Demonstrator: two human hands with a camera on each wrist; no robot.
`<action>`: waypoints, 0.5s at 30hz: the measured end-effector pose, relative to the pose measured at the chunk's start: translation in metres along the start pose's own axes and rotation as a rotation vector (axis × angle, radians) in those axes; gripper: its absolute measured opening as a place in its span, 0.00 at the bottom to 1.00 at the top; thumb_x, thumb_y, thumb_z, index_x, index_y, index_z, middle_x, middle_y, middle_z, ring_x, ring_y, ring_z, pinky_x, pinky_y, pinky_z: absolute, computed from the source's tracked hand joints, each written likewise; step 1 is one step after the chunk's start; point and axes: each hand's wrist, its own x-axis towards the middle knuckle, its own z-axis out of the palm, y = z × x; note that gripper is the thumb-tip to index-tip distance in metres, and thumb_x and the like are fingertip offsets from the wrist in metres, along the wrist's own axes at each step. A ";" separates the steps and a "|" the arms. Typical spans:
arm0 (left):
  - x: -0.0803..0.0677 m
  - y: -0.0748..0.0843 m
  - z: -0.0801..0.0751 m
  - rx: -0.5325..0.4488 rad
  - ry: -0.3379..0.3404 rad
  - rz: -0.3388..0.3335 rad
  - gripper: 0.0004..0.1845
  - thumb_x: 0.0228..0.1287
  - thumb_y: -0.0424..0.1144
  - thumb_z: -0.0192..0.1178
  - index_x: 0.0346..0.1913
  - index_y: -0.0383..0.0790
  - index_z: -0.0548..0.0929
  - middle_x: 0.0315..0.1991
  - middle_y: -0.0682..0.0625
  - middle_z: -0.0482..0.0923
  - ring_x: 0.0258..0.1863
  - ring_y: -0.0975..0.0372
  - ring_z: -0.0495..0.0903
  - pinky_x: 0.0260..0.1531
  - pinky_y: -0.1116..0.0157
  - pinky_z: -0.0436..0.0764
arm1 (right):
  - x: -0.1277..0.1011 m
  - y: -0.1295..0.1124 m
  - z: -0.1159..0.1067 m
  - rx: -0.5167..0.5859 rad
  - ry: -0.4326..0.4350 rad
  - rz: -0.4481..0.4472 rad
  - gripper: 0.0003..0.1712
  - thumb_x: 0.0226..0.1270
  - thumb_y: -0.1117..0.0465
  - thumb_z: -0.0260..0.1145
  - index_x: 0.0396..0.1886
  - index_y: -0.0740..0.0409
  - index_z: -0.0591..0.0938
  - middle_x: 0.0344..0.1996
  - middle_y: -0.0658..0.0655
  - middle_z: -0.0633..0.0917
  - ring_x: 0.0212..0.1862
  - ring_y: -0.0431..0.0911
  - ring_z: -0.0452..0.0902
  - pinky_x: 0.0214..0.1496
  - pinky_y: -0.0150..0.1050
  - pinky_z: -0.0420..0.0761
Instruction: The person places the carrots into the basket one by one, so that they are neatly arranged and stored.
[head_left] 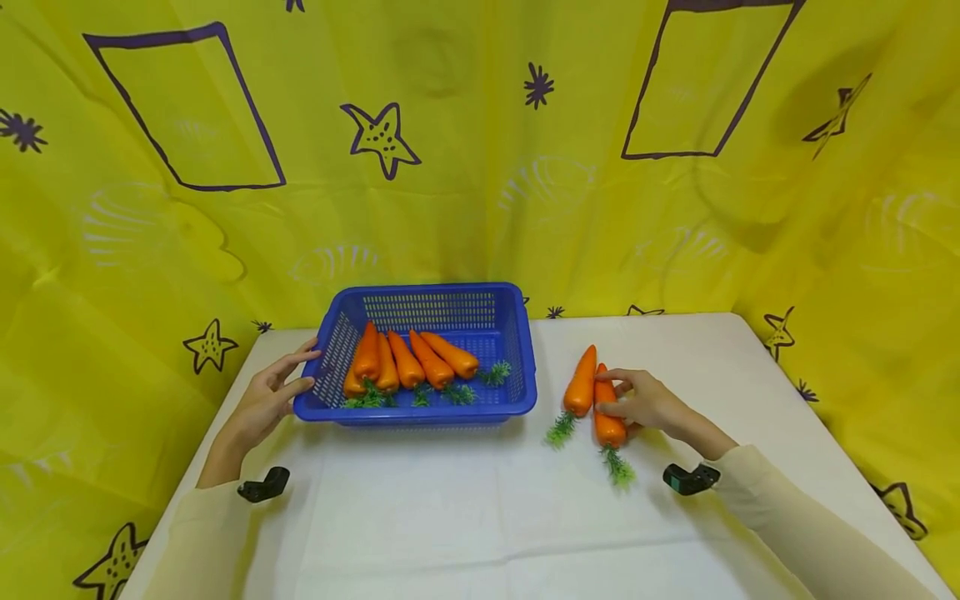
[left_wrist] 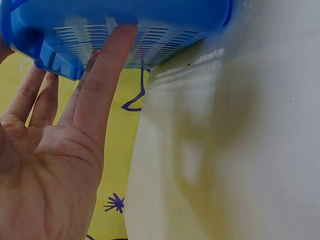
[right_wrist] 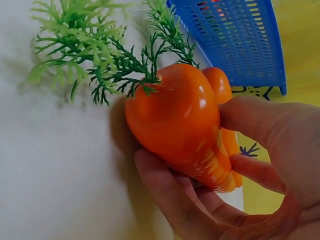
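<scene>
My right hand (head_left: 647, 402) curls around a toy carrot (head_left: 609, 430) on the right side of the table. In the right wrist view, thumb and fingers lie on both sides of that orange carrot (right_wrist: 172, 117), its green frond toward the upper left. A second carrot (head_left: 581, 390) lies close beside it, frond toward me. My left hand (head_left: 258, 404) touches the left side of a blue plastic basket (head_left: 420, 413). Seen from the left wrist, its fingers (left_wrist: 97, 95) reach out straight against the slotted wall. Several carrots (head_left: 429, 363) lie in the basket, tips pointing away.
A white cloth (head_left: 420, 508) covers the table. Behind and on both sides hangs a yellow curtain (head_left: 465, 225) with dark star and frame drawings, close to the basket's far edge. A small black device (head_left: 692, 479) sits at each wrist.
</scene>
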 end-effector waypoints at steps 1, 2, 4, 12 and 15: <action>0.000 0.000 0.000 0.005 0.002 -0.004 0.26 0.78 0.29 0.53 0.76 0.34 0.67 0.84 0.51 0.45 0.66 0.71 0.69 0.48 0.62 0.86 | -0.001 0.000 -0.001 -0.001 -0.005 -0.004 0.38 0.66 0.63 0.73 0.72 0.69 0.70 0.51 0.74 0.76 0.29 0.49 0.83 0.32 0.47 0.89; 0.000 0.000 0.000 0.007 0.003 -0.009 0.26 0.78 0.30 0.53 0.76 0.35 0.67 0.84 0.52 0.45 0.66 0.71 0.69 0.49 0.62 0.86 | -0.001 -0.001 -0.002 0.003 -0.007 -0.003 0.38 0.66 0.63 0.74 0.72 0.69 0.70 0.51 0.74 0.76 0.29 0.49 0.83 0.32 0.47 0.89; -0.001 -0.001 0.000 0.010 0.002 -0.015 0.27 0.79 0.30 0.53 0.76 0.35 0.66 0.84 0.52 0.45 0.66 0.72 0.69 0.49 0.62 0.86 | -0.003 -0.002 -0.006 0.000 -0.017 -0.009 0.38 0.66 0.63 0.74 0.73 0.68 0.70 0.53 0.75 0.75 0.29 0.50 0.83 0.32 0.47 0.89; -0.003 -0.003 -0.001 0.024 -0.007 -0.005 0.27 0.79 0.30 0.53 0.77 0.35 0.65 0.84 0.53 0.46 0.66 0.72 0.69 0.48 0.62 0.86 | -0.012 -0.017 -0.027 0.041 -0.064 -0.079 0.39 0.67 0.63 0.73 0.74 0.69 0.67 0.60 0.80 0.69 0.33 0.54 0.85 0.34 0.50 0.90; -0.002 -0.001 -0.001 0.037 -0.003 -0.004 0.27 0.79 0.30 0.53 0.77 0.35 0.65 0.84 0.53 0.46 0.66 0.72 0.68 0.48 0.62 0.86 | -0.016 -0.025 -0.036 0.042 -0.069 -0.122 0.40 0.67 0.63 0.73 0.74 0.68 0.67 0.62 0.80 0.68 0.36 0.54 0.86 0.34 0.49 0.90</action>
